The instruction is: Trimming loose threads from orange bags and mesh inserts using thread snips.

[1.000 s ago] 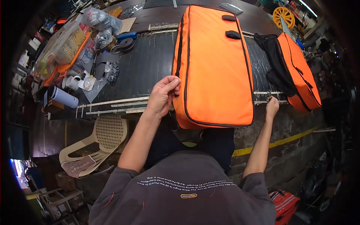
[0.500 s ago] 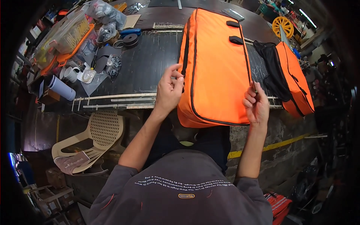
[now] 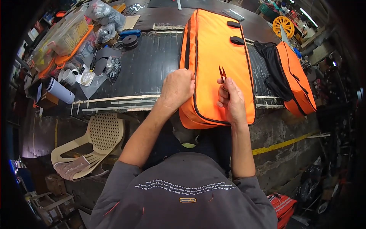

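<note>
A large orange bag [image 3: 213, 49] with black piping and two black loops lies on the dark table, its near end over the edge. At the bag's left side, my left hand [image 3: 178, 87] is closed against the piping; whatever its fingers pinch is hidden. Over the bag's front panel, my right hand [image 3: 231, 97] grips a small pair of thread snips [image 3: 223, 73], their pointed blades directed away from me and slightly apart.
To the right lies another orange bag [image 3: 295, 78] with a black mesh part. Clutter fills the table's left: a plastic box [image 3: 70, 36], tape rolls [image 3: 130, 41], a white tumbler [image 3: 61, 91]. A beige plastic chair [image 3: 103, 133] stands below, left of me.
My right hand has come left from the bag's right edge to over its panel, bringing the snips into view. The left hand has closed and turned knuckles-up at the left edge.
</note>
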